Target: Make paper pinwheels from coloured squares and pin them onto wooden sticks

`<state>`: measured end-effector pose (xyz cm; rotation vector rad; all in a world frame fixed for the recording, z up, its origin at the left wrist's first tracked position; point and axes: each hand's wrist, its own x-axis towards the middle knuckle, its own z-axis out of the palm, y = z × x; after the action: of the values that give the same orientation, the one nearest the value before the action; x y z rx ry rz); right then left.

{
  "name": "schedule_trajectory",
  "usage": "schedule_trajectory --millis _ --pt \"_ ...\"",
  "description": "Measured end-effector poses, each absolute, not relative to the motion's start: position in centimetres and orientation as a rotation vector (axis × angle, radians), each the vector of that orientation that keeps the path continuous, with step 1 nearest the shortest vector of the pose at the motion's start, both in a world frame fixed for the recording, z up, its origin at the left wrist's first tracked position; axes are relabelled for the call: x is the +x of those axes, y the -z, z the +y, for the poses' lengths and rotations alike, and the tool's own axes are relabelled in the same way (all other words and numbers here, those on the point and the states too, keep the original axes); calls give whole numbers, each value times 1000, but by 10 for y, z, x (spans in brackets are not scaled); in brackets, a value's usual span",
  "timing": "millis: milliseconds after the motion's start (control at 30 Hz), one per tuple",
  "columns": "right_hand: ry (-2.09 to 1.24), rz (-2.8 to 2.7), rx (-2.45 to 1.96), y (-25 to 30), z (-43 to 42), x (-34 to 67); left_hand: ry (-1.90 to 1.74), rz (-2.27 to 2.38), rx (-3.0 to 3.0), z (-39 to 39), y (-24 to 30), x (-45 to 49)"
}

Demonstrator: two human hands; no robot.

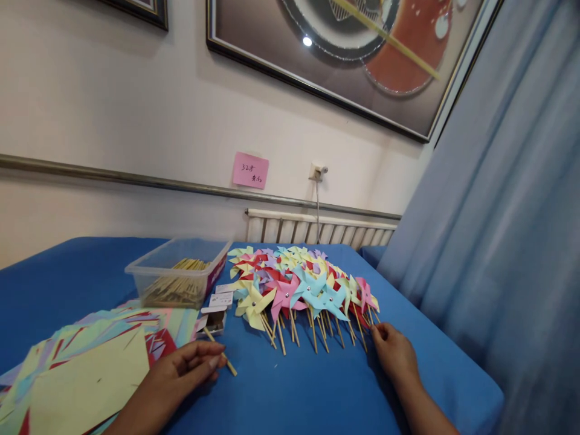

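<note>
My left hand (193,370) is closed around a short wooden stick (231,366), which slants out past the fingertips. On the right, my right hand (395,353) pinches the thin stick of a pinwheel at the edge of the pile; its fingers partly hide the grip. A pink pinwheel (365,293) lies just above that hand. Many paper pinwheels (309,289) in yellow, pink, blue, red and purple overlap in the middle, their sticks pointing toward me. Close to my left hand is a small open box (212,321) with dark contents.
A clear plastic tub (170,275) holds many wooden sticks. Cut coloured paper sheets (90,380) are stacked at the left on the blue table (290,393). Beyond stand a radiator (294,226) and a wall; a blue curtain (493,199) hangs at the right.
</note>
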<state>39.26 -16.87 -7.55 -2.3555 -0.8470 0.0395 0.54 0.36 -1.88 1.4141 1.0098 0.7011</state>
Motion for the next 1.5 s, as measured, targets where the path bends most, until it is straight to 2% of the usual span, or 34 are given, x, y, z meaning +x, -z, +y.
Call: schedule_trajectory --millis 267,433,633,800,1200,1500 --pt "82 -794 -2298 77 -173 387 -654 961 1517 7 33 8" --pt "360 -1076 -1932 61 -165 337 -542 878 1635 4 37 9" --pt "40 -1526 -1392 26 -106 200 -454 794 1788 -7 29 5" --pt "-212 -1412 -1327 34 -49 131 -382 805 1920 -9 17 -1" --pt "-622 -1283 -1486 73 -30 142 -323 862 1964 -14 23 0" --pt "-616 -1206 -1548 78 -26 142 -285 901 1956 -18 17 -3"
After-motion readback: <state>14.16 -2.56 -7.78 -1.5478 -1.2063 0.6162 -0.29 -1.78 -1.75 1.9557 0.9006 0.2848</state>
